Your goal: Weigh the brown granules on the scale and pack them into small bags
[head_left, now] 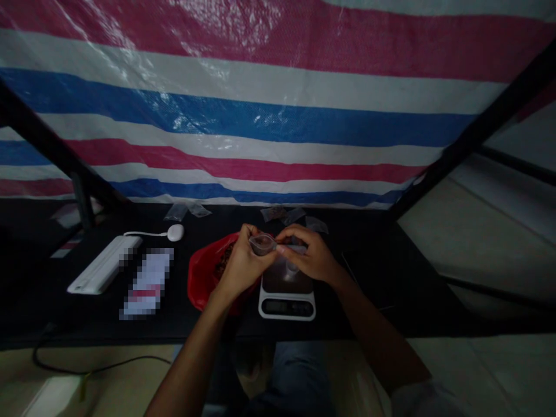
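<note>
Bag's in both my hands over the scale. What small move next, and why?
Probably lower the small clear plastic bag onto the digital kitchen scale: the left hand and right hand pinch it directly above the platform, and the display faces you.

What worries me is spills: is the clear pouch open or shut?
Open: the clear pouch gapes between left hand and right hand.

A big woven plastic tarp [243, 98] in pink, white and blue stripes is hung across the back, with angled black metal frame bars [473, 145] propping it up. A black tabletop [391, 289] is set below, pale floor tiles [490, 359] are seen underneath, and the whole spot is pretty dimly lit.
</note>
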Demonstrator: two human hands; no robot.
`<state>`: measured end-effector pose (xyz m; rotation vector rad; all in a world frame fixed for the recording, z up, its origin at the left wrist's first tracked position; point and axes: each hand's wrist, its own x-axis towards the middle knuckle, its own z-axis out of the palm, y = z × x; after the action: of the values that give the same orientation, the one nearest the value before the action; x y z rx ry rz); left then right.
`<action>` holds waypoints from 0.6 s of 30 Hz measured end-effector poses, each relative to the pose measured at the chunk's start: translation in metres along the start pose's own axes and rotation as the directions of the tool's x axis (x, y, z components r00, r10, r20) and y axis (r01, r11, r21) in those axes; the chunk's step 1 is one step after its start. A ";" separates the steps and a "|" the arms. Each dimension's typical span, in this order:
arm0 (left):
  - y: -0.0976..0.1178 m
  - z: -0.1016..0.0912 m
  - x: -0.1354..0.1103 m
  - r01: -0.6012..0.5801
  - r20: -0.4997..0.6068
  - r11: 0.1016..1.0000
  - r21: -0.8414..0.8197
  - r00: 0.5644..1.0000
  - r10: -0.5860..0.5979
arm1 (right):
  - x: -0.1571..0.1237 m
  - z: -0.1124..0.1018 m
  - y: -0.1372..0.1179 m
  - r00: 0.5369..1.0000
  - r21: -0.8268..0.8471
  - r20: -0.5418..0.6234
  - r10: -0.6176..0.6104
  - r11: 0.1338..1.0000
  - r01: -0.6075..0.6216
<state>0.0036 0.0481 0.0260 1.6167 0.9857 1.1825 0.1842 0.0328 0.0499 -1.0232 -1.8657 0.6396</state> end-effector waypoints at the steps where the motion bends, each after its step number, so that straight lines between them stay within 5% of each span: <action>1: -0.002 0.001 0.006 -0.006 0.019 1.000 -0.010 1.000 0.006 | 0.003 0.000 0.004 1.000 0.007 -0.016 0.001 1.000 0.000; 9: -0.014 -0.004 0.047 -0.061 0.151 0.998 -0.024 0.986 0.064 | 0.026 0.002 0.052 0.971 0.041 -0.189 0.145 0.989 -0.139; 18: -0.023 -0.008 0.048 -0.012 -0.020 0.990 -0.137 1.000 0.010 | 0.023 0.010 0.068 0.965 0.037 -0.236 0.118 0.993 -0.112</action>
<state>0.0049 0.1011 0.0185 1.5062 0.8888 1.2484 0.1955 0.0872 0.0043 -1.1470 -1.5961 0.5776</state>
